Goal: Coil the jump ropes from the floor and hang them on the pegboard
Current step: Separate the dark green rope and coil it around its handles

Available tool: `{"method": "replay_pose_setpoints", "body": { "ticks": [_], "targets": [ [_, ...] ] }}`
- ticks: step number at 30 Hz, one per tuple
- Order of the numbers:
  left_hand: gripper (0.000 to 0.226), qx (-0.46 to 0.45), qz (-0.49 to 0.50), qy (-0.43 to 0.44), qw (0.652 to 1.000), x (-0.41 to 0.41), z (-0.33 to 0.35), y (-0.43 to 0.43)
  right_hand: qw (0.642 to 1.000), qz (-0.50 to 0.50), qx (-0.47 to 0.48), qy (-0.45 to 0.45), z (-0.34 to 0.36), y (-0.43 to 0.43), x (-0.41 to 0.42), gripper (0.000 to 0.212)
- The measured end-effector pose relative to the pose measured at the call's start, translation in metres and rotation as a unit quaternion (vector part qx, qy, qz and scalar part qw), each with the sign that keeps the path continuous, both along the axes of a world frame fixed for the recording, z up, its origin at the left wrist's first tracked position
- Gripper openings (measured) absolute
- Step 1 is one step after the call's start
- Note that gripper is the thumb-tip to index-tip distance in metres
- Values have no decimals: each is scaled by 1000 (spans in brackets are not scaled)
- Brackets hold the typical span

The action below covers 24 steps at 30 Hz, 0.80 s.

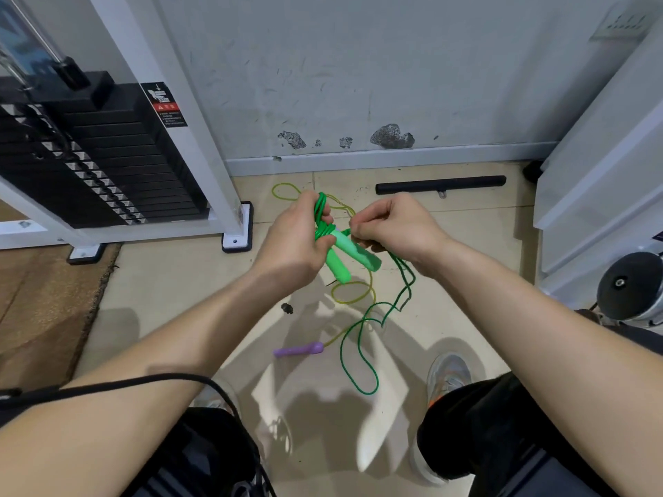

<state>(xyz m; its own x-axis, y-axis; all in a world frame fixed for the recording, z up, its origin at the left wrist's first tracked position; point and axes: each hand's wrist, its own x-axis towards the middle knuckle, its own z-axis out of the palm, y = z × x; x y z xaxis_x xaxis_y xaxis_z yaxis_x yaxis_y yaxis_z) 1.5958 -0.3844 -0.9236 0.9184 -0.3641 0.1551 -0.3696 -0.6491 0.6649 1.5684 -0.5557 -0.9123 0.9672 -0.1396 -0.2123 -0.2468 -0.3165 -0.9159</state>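
The left hand (290, 242) grips the handles and coils of the green jump rope (355, 251), fingers curled round them. The right hand (398, 227) pinches its cord, fingertips hidden. Slack trails down over a yellow jump rope (353, 292) on the floor (179, 281), with only one purple handle (297, 350) visible.

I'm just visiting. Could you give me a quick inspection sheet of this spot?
Surface: beige tiled floor.
Job's things: green jump rope, both handles and some loops in hand, rest trailing down; yellow jump rope with purple handle on the floor.
Clutter: black bar by the wall; small black object.
Hands: left hand grips handles and loops; right hand pinches green cord.
Cables: black cable across left forearm.
Surroundings: weight stack left, scuffed wall; no pegboard seen.
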Motion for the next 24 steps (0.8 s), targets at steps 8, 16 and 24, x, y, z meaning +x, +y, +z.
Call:
{"method": "replay_pose_setpoints", "body": {
  "ticks": [8,16,24],
  "targets": [
    [28,-43,65,-30,996,2,-17,-20,971,-157,178,29,-8,35,-14,12],
    [30,-371,235,271,856,23,-12,-19,994,-100,36,4,-47,62,-36,14],
    [20,-471,200,473,718,24,8,-4,968,1,-218,-125,-53,54,-32,40]
  ]
}}
